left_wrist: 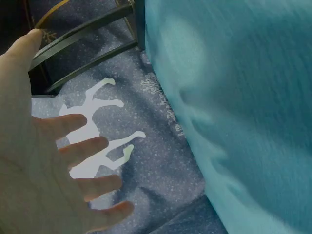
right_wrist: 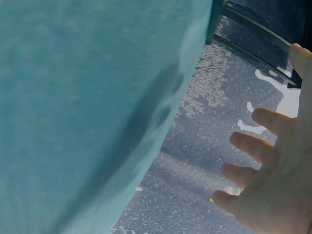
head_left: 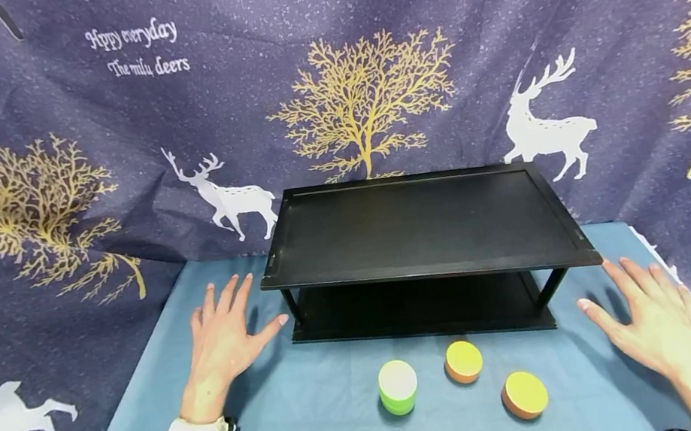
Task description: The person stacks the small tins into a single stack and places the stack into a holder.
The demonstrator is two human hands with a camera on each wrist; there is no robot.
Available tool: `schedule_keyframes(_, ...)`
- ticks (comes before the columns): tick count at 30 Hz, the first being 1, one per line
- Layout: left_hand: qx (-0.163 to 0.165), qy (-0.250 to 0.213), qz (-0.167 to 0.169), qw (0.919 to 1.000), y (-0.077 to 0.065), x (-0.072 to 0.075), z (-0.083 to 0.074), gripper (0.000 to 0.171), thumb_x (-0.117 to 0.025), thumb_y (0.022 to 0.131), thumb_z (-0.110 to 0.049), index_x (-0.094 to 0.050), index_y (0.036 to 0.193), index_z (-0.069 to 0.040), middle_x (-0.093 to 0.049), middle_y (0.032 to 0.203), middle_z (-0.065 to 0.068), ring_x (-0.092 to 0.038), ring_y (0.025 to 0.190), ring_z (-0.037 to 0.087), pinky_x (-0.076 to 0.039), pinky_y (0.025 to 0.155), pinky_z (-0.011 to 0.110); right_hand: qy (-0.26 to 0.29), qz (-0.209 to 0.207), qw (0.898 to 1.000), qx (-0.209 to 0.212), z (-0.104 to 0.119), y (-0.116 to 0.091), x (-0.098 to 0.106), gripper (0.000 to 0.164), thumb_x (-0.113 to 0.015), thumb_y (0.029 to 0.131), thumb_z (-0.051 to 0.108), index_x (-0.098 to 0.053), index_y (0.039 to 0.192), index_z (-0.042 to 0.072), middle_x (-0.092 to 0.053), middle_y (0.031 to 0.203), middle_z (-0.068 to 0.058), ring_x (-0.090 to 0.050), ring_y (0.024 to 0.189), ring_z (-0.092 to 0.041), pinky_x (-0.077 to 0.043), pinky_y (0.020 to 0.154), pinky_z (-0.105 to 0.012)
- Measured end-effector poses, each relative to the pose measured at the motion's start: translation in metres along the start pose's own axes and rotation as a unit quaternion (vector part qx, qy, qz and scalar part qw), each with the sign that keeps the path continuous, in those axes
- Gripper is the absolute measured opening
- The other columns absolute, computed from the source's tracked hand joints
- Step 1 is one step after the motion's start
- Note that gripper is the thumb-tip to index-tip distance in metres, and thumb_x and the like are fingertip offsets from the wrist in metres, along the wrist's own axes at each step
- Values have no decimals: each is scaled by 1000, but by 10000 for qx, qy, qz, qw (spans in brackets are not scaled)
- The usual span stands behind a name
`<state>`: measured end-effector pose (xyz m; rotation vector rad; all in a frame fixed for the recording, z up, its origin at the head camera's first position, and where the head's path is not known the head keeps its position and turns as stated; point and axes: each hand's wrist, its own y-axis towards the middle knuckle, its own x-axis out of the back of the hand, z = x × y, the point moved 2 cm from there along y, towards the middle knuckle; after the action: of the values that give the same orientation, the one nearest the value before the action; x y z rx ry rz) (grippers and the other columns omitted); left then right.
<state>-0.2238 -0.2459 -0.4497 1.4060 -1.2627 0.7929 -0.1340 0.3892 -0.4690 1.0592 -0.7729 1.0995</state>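
Spread, gripping nothing, beside opposite ends of black rack (head_left: 419, 226): left hand (head_left: 224, 341) and right hand (head_left: 656, 320); contact at right corner hard to tell. In front, green piece (head_left: 398, 388) and two yellow-topped pieces (head_left: 463, 362) (head_left: 525, 396), apart, presumably for easy reach.

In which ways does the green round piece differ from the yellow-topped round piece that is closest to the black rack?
The green piece has a whitish top and green side; the yellow-topped piece has an orange side. The green piece shows more side and looks taller than the yellow-topped piece. The yellow-topped piece sits nearer the black rack than the green piece. Both are round and rest on the blue cloth.
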Motion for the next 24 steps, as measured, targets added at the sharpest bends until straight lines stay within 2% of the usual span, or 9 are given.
schedule_keyframes(7, -226, -223, -345, 9989, -2, 2, 4, 97, -67, 89, -75, -46, 160, -11, -47, 160, 19, -33, 149, 54, -30, 112, 75, 126, -525, 9982, 244, 0, -1, 0, 78, -72, 97, 49, -46, 157, 5, -45, 154, -33, -29, 146, -63, -19, 113, -78)
schedule_keyframes(12, -442, -385, -596, 9965, -6, 4, 7, 90, -72, 91, -67, -52, 154, -6, -54, 153, 21, -43, 142, 52, -36, 108, 74, 345, -808, 9951, 449, 2, -4, 1, 72, -77, 95, 41, -54, 150, 2, -52, 145, -33, -45, 133, -58, -29, 112, -70)
schedule_keyframes(19, -543, -585, -719, 9942, -14, 7, 7, 82, -77, 91, -60, -58, 149, -5, -59, 146, 18, -51, 137, 46, -40, 108, 68, 474, -796, 9943, 523, 4, -9, 5, 70, -80, 94, 37, -56, 147, -1, -56, 139, -34, -50, 124, -58, -34, 105, -70)
schedule_keyframes(24, -527, -635, -645, 9945, -21, 12, 3, 78, -77, 91, -58, -60, 146, -5, -62, 141, 18, -57, 129, 42, -45, 105, 63, 499, -728, 9952, 432, 6, -13, 6, 67, -80, 94, 37, -58, 143, -3, -57, 136, -33, -52, 124, -56, -37, 102, -69)
